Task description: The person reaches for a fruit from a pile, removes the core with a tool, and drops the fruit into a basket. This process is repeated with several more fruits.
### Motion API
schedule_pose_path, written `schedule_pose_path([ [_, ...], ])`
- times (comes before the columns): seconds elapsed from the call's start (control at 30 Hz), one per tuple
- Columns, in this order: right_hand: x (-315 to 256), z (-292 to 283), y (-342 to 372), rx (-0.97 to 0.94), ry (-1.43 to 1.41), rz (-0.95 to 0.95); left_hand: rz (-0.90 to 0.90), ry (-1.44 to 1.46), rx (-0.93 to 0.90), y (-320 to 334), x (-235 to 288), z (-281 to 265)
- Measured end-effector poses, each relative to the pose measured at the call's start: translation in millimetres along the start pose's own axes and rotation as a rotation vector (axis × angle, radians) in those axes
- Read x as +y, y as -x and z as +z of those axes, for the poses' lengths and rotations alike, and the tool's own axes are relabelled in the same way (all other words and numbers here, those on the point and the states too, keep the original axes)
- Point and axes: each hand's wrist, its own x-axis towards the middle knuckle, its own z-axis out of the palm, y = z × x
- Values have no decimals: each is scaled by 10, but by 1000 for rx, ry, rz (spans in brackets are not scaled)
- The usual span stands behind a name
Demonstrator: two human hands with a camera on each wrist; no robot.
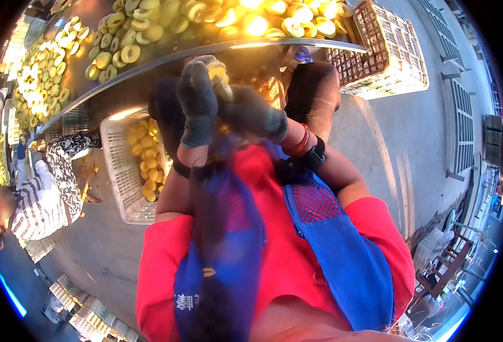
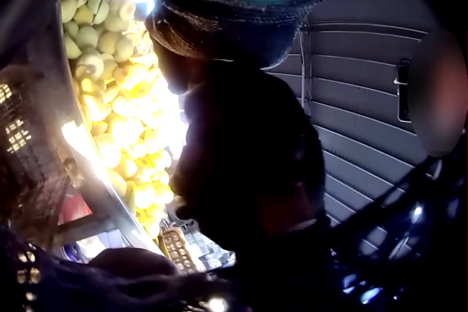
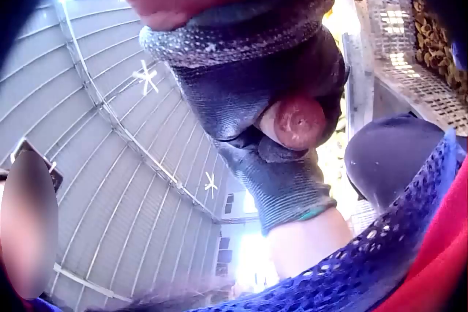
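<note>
In the head view my gloved left hand (image 1: 197,97) is raised just below the metal table's edge (image 1: 166,60). It grips a pale yellow fruit (image 1: 219,73), its cut flesh showing by the fingers. My gloved right hand (image 1: 248,111) meets it from the right, close under the fruit. In the right wrist view the right glove (image 3: 234,100) curls round a reddish-brown handle (image 3: 300,123), whose round butt pokes out of the fist; the rest of that tool is hidden. Behind it the left glove (image 3: 281,184) shows. Deep shadow darkens the hands in the left wrist view.
Halved fruits (image 1: 129,34) are heaped on the table. A white crate (image 1: 114,171) of yellow fruit stands by my left leg, another crate (image 1: 388,57) at the right under the table's end. A second person (image 1: 46,188) sits at the left. Grey floor (image 1: 371,137) lies to the right.
</note>
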Motion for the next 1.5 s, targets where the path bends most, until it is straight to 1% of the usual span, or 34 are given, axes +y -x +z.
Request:
schedule_pose_path([
  [0.03, -163, -10, 54, -35, 11, 125, -89, 103, 10, -24, -87, 5],
  [0.1, -213, -41, 71, -91, 7, 242, -129, 222, 23, -50, -218, 18],
  [0.13, -147, -65, 50, -113, -7, 236, -151, 282, 31, -46, -244, 19],
  [0.2, -61, -52, 37, -100, 58, 161, -171, 223, 7, -48, -186, 12],
  [0.27, -25, 23, 26, -29, 216, 19, -170, 221, -17, -47, -179, 8],
  [0.33, -51, -63, 26, -140, 165, 60, -146, 276, -46, -68, -254, -3],
  [0.43, -24, -143, 61, -255, 22, 88, -133, 369, -258, -109, -313, -112],
  [0.47, -4, -148, 65, -282, -38, 90, -124, 341, -296, -113, -293, -134],
  [0.57, 35, -141, 24, -225, 143, 163, -87, 266, -384, -153, -228, -185],
  [0.67, -182, 36, 13, -134, 660, 211, -69, 215, -441, -167, -275, -221],
  [0.77, -92, -69, 49, -254, 338, 109, -66, 180, -495, -175, -306, -234],
  [0.83, 36, -124, 13, -312, 243, 109, -50, 160, -502, -176, -260, -250],
  [0.87, 74, -130, 1, -344, 193, 111, -30, 149, -499, -174, -238, -268],
  [0.93, 5, -134, 50, -378, -41, 173, 12, 128, -495, -175, -204, -288],
  [0.97, -22, -136, 64, -392, -158, 202, -106, 206, -446, -164, -206, -281],
  [1.03, 138, -128, -35, -397, -93, 91, -338, 360, -342, -134, -236, -264],
  [1.07, 191, -122, -83, -400, -61, 35, -349, 393, -295, -126, -270, -270],
  [1.13, 13, -61, -37, -395, -18, 156, -374, 458, -201, -97, -338, -279],
  [1.2, 176, -42, -112, -415, 13, 168, -422, 380, -85, -65, -319, -346],
  [1.23, 593, -59, -256, -436, 23, 115, -441, 341, -26, -81, -318, -392],
  [1.3, 704, -58, -304, -358, 79, -32, -462, 594, 34, -129, -531, -642],
  [1.33, 521, -19, -195, -261, 126, -126, -272, 352, 60, -118, -595, -857],
  [1.37, 404, -7, -129, -163, 173, -223, -102, 95, 126, -108, -658, -1071],
  [1.4, 376, -30, -117, -5, 369, -430, -222, -238, 135, -140, -472, -1321],
  [1.43, 480, -103, -182, -35, 411, -371, 15, -821, 71, -254, -626, -1650],
  [1.47, 769, -213, -303, -64, 449, -309, -220, -909, 103, -205, -727, -1946],
  [1.5, 1064, -323, -409, -111, 418, -242, -234, -1062, 43, -177, -965, -2264],
])
